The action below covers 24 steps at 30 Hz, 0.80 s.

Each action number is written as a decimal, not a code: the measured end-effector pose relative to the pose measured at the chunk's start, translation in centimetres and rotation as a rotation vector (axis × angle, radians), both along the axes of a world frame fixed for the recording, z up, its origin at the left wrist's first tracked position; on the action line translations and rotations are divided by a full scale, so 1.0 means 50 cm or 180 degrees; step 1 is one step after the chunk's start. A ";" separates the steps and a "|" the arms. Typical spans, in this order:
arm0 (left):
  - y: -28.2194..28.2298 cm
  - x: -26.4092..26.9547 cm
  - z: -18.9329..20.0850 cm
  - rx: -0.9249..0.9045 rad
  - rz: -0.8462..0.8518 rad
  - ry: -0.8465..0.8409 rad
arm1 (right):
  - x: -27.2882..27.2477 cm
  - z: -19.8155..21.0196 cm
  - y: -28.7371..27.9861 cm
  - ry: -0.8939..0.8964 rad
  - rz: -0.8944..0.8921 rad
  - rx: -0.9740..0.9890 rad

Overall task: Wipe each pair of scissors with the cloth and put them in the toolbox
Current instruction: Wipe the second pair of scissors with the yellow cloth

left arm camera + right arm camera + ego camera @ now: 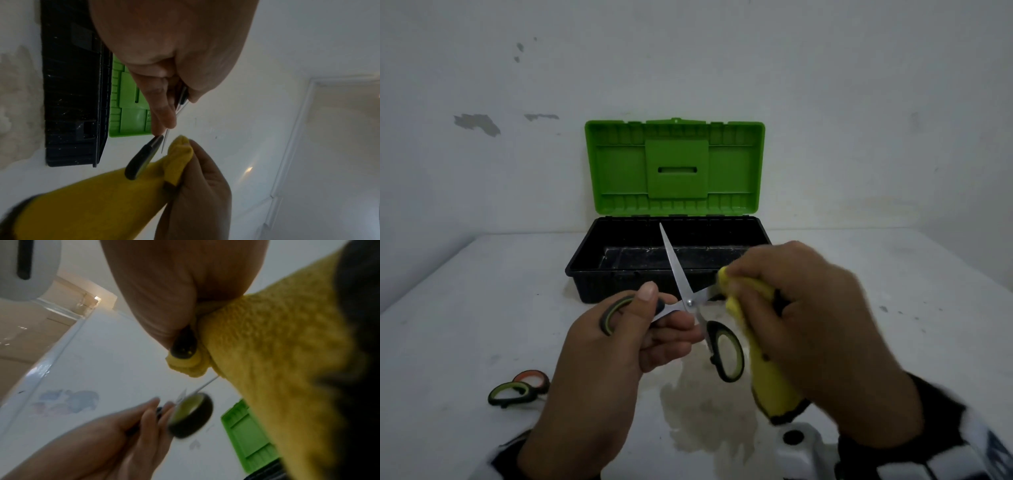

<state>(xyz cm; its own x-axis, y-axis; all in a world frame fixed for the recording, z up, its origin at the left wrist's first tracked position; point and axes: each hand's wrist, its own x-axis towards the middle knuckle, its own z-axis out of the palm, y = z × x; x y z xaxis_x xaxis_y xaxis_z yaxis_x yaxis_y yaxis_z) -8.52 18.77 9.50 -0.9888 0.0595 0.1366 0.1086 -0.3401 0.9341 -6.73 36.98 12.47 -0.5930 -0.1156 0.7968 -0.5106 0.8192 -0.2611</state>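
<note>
In the head view my left hand (654, 329) grips one black-and-green handle loop of a pair of scissors (690, 303), held open above the table. One blade points up toward the toolbox; the other runs right into a yellow cloth (767, 373). My right hand (774, 284) pinches the cloth around that blade. The toolbox (592, 260) stands behind, its black base open and its green lid (619, 164) upright. The left wrist view shows the free handle (141, 160) against the cloth (102, 203). The right wrist view shows the handle loop (193, 417) beside the cloth (277, 353).
Two more pairs lie on the white table at the lower left, one with green handles (508, 394) and one with orange handles (532, 377), partly hidden by my left forearm. A pale stain (705, 411) marks the table. A white plastic object (801, 442) sits at the near edge.
</note>
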 end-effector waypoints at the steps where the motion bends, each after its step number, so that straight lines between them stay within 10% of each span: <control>1: 0.002 0.001 0.000 -0.0038 0.0012 0.0053 | -0.001 -0.008 -0.014 0.0005 0.0109 0.0124; 24: -0.019 -0.004 0.002 -0.0222 -0.0079 0.0338 | -0.018 -0.014 0.010 -0.0087 -0.0170 -0.0058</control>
<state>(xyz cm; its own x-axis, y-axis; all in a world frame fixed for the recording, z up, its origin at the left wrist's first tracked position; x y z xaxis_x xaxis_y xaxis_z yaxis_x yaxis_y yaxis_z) -8.72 17.82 9.61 -0.9672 0.0967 0.2351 0.2004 -0.2787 0.9392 -7.63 37.46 11.77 -0.6196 -0.0687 0.7819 -0.4587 0.8401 -0.2896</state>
